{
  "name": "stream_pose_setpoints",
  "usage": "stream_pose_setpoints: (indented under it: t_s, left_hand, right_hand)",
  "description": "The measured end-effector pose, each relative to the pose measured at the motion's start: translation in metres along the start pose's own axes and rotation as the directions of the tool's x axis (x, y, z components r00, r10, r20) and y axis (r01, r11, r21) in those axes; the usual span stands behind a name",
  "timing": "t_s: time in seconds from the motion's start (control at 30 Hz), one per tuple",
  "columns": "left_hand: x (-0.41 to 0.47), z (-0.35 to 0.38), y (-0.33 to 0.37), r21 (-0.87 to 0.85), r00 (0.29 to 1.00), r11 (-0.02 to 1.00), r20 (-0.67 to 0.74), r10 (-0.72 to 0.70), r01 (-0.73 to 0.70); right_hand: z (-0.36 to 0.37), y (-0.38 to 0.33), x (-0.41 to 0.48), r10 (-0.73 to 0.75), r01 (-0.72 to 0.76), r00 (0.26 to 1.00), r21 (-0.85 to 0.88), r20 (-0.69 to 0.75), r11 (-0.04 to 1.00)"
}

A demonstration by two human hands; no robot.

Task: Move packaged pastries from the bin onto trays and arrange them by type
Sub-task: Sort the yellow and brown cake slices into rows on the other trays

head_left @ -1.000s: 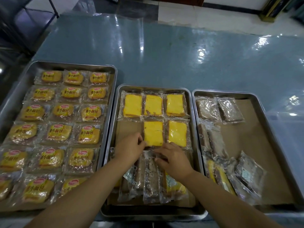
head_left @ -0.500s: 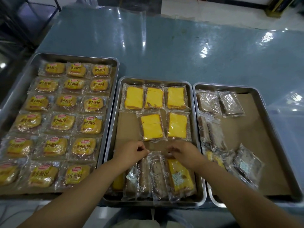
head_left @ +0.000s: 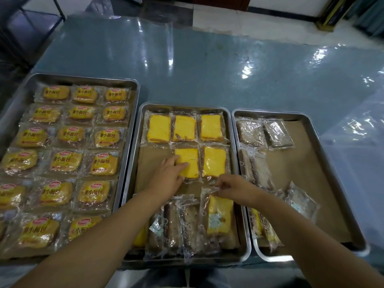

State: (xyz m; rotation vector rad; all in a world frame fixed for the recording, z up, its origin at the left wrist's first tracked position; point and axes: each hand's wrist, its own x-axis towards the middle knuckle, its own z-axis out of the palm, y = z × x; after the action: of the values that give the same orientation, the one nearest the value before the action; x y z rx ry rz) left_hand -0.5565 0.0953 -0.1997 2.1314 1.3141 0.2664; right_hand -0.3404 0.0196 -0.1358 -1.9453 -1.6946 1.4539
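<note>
Three metal trays lie side by side. The middle tray (head_left: 234, 154) holds wrapped yellow cake slices laid flat in two rows at the back, and mixed packets standing on edge at the front. My left hand (head_left: 167, 176) rests with its fingers stretched over the second-row yellow slice (head_left: 190, 163). My right hand (head_left: 235, 189) pinches the clear wrapper top of a yellow cake packet (head_left: 220, 215) at the front of that tray. The left tray (head_left: 83, 79) is filled with rows of round yellow-labelled buns (head_left: 65, 161).
The right tray (head_left: 307, 129), lined with brown paper, holds brown cake packets (head_left: 250, 132) at the back left, along its left side, and a loose pile (head_left: 299, 202) near the front. Shiny blue tabletop (head_left: 207, 69) stretches beyond the trays. A dark rack (head_left: 18, 28) stands at the far left.
My left hand moved forward from the front packets onto the second-row yellow slice. My right hand shifted right and took hold of the front yellow packet's wrapper.
</note>
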Motion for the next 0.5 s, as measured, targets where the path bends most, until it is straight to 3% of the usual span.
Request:
stream_pose_setpoints:
  t_s: [0.1,0.27,0.37,0.5]
  left_hand:
    - [0.005,-0.001,-0.001,-0.001,1.000,1.000,0.006,0.012,-0.012]
    - [0.009,-0.015,-0.007,-0.090,0.999,0.996,0.032,-0.002,0.005]
    - [0.009,-0.039,-0.015,-0.281,0.967,0.954,-0.193,-0.165,0.107]
    - [0.000,-0.076,-0.036,-0.441,0.807,0.879,-0.443,-0.390,0.183]
  right_hand:
    - [-0.014,-0.011,-0.001,0.035,-0.030,0.999,0.257,-0.015,0.966]
    - [-0.023,-0.035,0.009,0.026,0.056,0.984,0.450,-0.174,0.891]
    - [-0.017,-0.058,0.023,0.016,0.165,0.950,0.544,-0.312,0.823]
    - [0.011,-0.096,0.050,-0.089,0.309,0.885,0.431,-0.457,0.848]
